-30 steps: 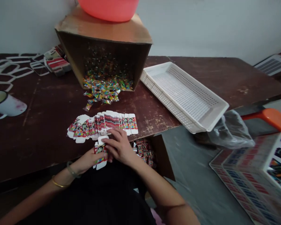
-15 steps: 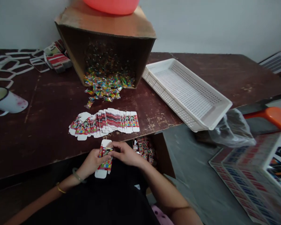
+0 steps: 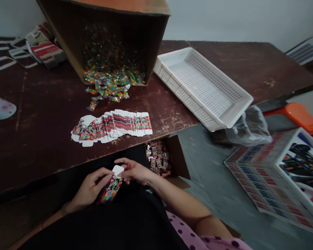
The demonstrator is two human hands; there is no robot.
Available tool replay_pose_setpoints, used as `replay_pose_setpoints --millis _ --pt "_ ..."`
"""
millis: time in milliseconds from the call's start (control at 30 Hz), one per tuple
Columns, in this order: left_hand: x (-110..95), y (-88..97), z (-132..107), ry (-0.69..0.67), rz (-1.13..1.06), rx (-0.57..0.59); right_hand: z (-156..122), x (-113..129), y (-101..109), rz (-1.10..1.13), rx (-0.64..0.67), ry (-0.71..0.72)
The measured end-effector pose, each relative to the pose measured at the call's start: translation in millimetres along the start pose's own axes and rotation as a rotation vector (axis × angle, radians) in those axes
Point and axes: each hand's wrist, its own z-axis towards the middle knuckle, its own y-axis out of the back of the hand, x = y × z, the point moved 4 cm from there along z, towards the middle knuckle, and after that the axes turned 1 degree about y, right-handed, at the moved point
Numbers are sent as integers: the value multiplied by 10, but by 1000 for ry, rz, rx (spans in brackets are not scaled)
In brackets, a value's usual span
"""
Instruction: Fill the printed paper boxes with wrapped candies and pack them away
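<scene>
Both my hands hold one small printed carton (image 3: 111, 187) over my lap, below the table's front edge. My left hand (image 3: 90, 189) wraps around its lower part. My right hand (image 3: 134, 171) pinches its white top flap. On the dark wooden table (image 3: 41, 139) lies a fanned row of flat printed cartons (image 3: 112, 126). Behind it a cardboard box (image 3: 106, 38) lies on its side, spilling colourful wrapped sweets (image 3: 111, 83).
A white perforated tray (image 3: 203, 86) overhangs the table's right part, with a clear plastic bag (image 3: 246, 128) beside it. An open box of finished cartons (image 3: 159, 159) stands under the table. Printed display boxes (image 3: 281, 173) sit on the floor at right. More flat packs (image 3: 41, 52) lie far left.
My hands picked a carton from the fanned row and brought it down to my lap; it went from flat to squared up. The view tilted downward.
</scene>
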Motion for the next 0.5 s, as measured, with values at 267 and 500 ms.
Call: replay_pose_setpoints --millis 267,500 --pt "3 -107 -47 425 -769 91 -119 313 -356 -748 -101 617" --pt "28 -150 -94 508 -961 345 -71 259 -462 -458 16 397"
